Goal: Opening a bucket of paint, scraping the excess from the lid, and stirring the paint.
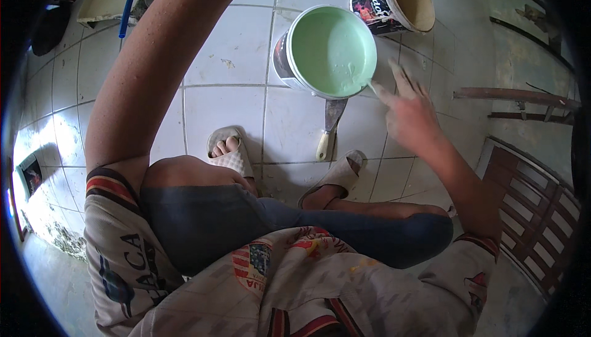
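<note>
Printed shirt fabric (209, 303) spreads on the near side of the bucket (284, 63), which stands on the tiled floor (225, 115) holding pale green paint (332, 48). Left of the bucket, the left arm (160, 66) stretches forward; the left hand is out of view, its grip untold. At the bucket's right, the right hand (411, 106) is unclenched, index finger pointing at the rim; contact is unclear. A scraper (333, 114) lies on the bucket's near side.

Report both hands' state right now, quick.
Left hand: beyond the top edge, can't tell.
Right hand: open, fingers extended by the rim of the green-filled bucket, nothing visibly held.
</note>
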A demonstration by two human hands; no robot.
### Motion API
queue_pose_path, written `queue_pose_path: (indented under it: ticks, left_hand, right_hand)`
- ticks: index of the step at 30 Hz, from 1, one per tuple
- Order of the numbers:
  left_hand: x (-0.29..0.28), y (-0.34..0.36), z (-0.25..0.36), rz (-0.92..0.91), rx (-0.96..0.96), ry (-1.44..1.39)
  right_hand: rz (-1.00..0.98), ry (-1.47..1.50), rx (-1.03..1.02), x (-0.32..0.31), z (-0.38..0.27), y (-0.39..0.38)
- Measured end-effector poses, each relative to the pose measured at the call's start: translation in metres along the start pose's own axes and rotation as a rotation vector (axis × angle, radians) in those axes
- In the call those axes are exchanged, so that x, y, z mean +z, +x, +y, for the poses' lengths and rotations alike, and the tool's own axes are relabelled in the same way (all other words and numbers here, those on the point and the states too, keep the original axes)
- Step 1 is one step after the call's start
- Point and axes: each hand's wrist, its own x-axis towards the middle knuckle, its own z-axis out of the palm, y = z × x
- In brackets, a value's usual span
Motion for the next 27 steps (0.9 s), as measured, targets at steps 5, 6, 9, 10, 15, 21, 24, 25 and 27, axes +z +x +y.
queue_pose_path:
  ticks: [5, 6, 9, 10, 15, 21, 24, 25, 27]
  left_hand:
    - [-0.002, -0.029, 0.000, -0.017, 0.100, -0.165]
    - [-0.002, -0.028, -0.003, -0.001, 0.147, -0.094]
    - [0.001, -0.029, 0.001, 0.002, 0.153, -0.059]
    - [0.001, -0.031, 0.004, -0.011, 0.116, -0.076]
    - [0.006, -0.034, 0.015, -0.053, -0.091, -0.229]
    - [0.010, -0.036, 0.004, -0.044, -0.031, -0.255]
    - [0.006, -0.035, 0.001, -0.055, -0.040, -0.195]
    - [0.005, -0.034, -0.001, -0.071, 0.017, -0.055]
    - [0.005, -0.031, -0.003, -0.081, 0.008, -0.024]
  right_hand:
    - [-0.534, 2.028, 0.426, 0.032, 0.004, 0.020]
    - [-0.535, 2.025, 0.429, 0.044, 0.001, 0.021]
    - [-0.349, 2.856, 0.344, 0.076, -0.004, 0.015]
    - [-0.337, 3.068, 0.400, 0.084, -0.007, 0.010]
    - [-0.136, 3.566, 0.241, 0.093, -0.020, -0.003]
    - [0.022, 3.692, 0.284, 0.092, -0.019, -0.026]
    - [0.051, 3.465, 0.607, 0.079, -0.012, -0.039]
    - [-0.009, 3.297, 0.661, 0.063, -0.008, -0.039]
    - [-0.064, 3.132, 0.703, 0.041, -0.007, -0.033]
